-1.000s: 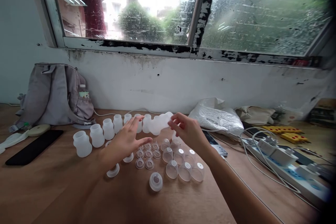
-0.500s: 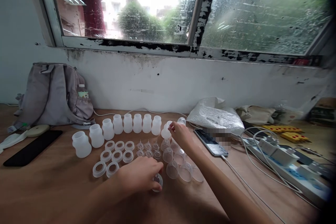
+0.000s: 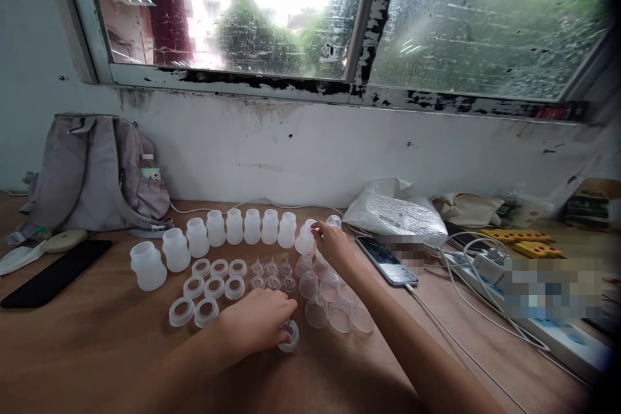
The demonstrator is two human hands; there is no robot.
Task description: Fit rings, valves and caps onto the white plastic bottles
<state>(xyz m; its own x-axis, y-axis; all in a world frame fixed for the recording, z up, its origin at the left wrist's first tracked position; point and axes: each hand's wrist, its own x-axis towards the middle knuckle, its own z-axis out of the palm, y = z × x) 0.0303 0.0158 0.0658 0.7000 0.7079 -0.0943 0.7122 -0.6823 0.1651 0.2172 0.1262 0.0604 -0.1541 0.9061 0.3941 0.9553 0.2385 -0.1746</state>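
Note:
My right hand (image 3: 332, 242) reaches to the far end of a curved row of frosted white baby bottles (image 3: 252, 228) and pinches the rim of the last baby bottle (image 3: 304, 239), which leans slightly. Nearer to me, my left hand (image 3: 262, 320) has its fingers closed on a white screw ring (image 3: 290, 337) at table level. A clear piece seems to sit inside that ring, partly hidden by the thumb. Between the hands and the row lie several loose screw rings (image 3: 214, 287), several clear nipples (image 3: 272, 266) and several clear dome caps (image 3: 316, 312).
On the right, a phone (image 3: 387, 261) is plugged into a cable, near a power strip (image 3: 563, 336) with tangled cords. A silvery plastic bag (image 3: 395, 213) lies by the wall. To the left are a grey backpack (image 3: 92, 174) and a black flat case (image 3: 55, 273).
The view has shifted slightly. Both hands keep their holds, with hardly any movement of the bottle or the ring.

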